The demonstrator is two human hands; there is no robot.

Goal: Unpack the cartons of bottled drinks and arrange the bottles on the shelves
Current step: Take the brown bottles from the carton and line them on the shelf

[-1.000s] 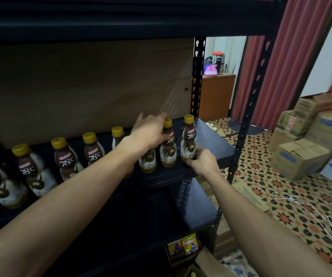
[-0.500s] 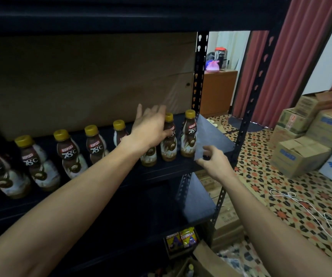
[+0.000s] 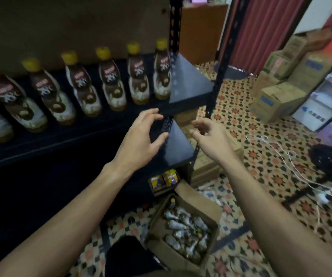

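Dark shelf edge (image 3: 93,127), bottles (image 3: 112,80) set back, hands (image 3: 141,136) (image 3: 211,140) empty, apart

Print on the bottles (image 3: 113,82) and yellow packets (image 3: 169,176) is too blurred to read.

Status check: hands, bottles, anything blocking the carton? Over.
Left hand open, right hand open, both empty. Bottles standing in a row on shelf. Carton open on floor below, more bottles inside. Nothing between hands and carton.
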